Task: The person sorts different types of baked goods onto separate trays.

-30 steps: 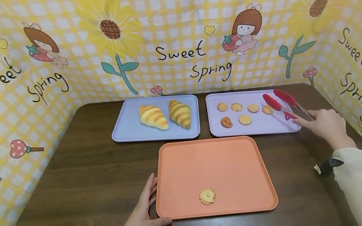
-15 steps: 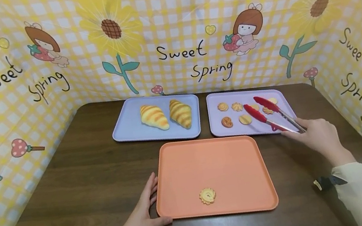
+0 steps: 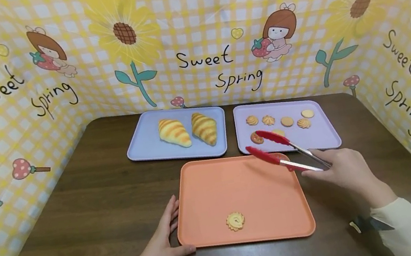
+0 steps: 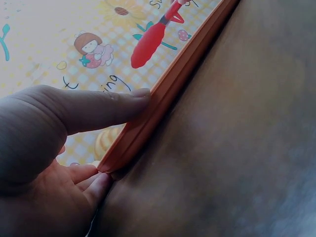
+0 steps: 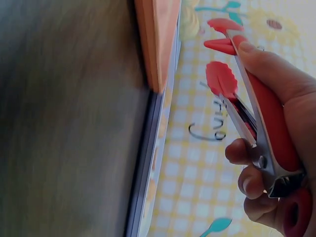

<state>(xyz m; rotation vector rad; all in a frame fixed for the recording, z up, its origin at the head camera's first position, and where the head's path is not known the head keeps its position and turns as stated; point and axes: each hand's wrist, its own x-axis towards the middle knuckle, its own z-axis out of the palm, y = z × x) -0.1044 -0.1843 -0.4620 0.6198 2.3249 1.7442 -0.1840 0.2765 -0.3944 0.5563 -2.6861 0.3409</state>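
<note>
My left hand (image 3: 163, 241) rests at the near left corner of the orange tray (image 3: 200, 192). Its straight thumb touches the front rim, and the other fingers lie along the left side. In the left wrist view, the thumb (image 4: 118, 106) meets the orange rim. My right hand (image 3: 345, 170) grips a pair of red-tipped metal tongs (image 3: 265, 155). The tong arms stand apart with nothing between them, over the tray's far right corner and the purple tray's near edge. One scalloped cookie (image 3: 235, 221) lies on the orange tray near its front.
On the purple tray (image 3: 323, 137) lie several small cookies, among them a pretzel-shaped one (image 3: 256, 138); the tongs partly cover one round cookie. Two croissants sit on the blue tray (image 3: 144, 152) at back left. A checked cloth (image 3: 188, 26) walls the dark wooden table (image 3: 93, 210).
My right hand has carried the tongs left and toward me, from over the purple tray's right side to the orange tray's far right corner. My left hand and the trays stay put.
</note>
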